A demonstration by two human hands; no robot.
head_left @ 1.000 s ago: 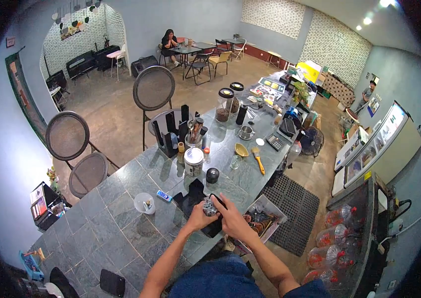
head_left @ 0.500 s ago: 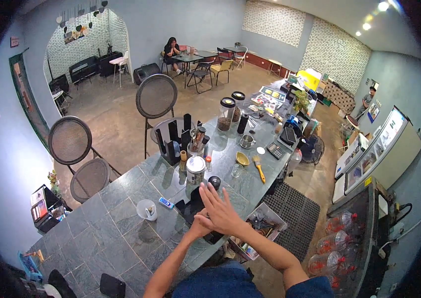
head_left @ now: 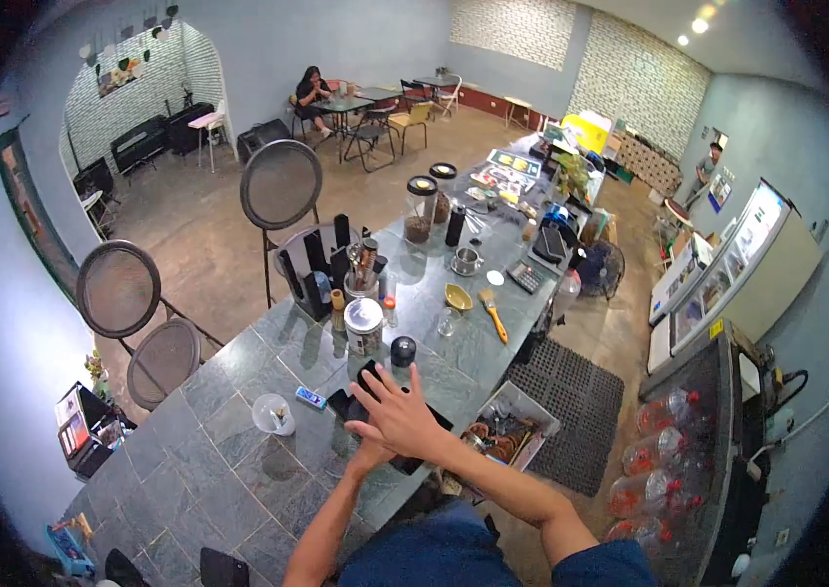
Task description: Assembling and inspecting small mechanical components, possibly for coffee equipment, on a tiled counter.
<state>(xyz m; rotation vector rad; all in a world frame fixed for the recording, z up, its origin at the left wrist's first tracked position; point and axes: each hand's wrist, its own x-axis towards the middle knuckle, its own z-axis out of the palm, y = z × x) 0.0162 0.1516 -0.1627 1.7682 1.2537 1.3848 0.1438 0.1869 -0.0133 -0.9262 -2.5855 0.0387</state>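
My right hand is over the counter, its fingers spread and no object held in it. Beneath its palm is my left hand, whose fingers are mostly hidden. Both hands are above a flat black object on the counter, largely covered by them. Just beyond the fingertips stand a round black knob-like object and a white lidded tin. To the left lie a small blue-and-white packet and a translucent plastic cup with small items inside.
Farther along the tiled counter are a yellow-handled brush, a yellow bowl, a metal cup, a calculator, glass jars and a black organiser. A bin stands by the counter's right edge. A person sits far off.
The whole view has shifted, so the counter appears farther left and higher. My right hand's fingers have spread wider; the hands remain together over the black object.
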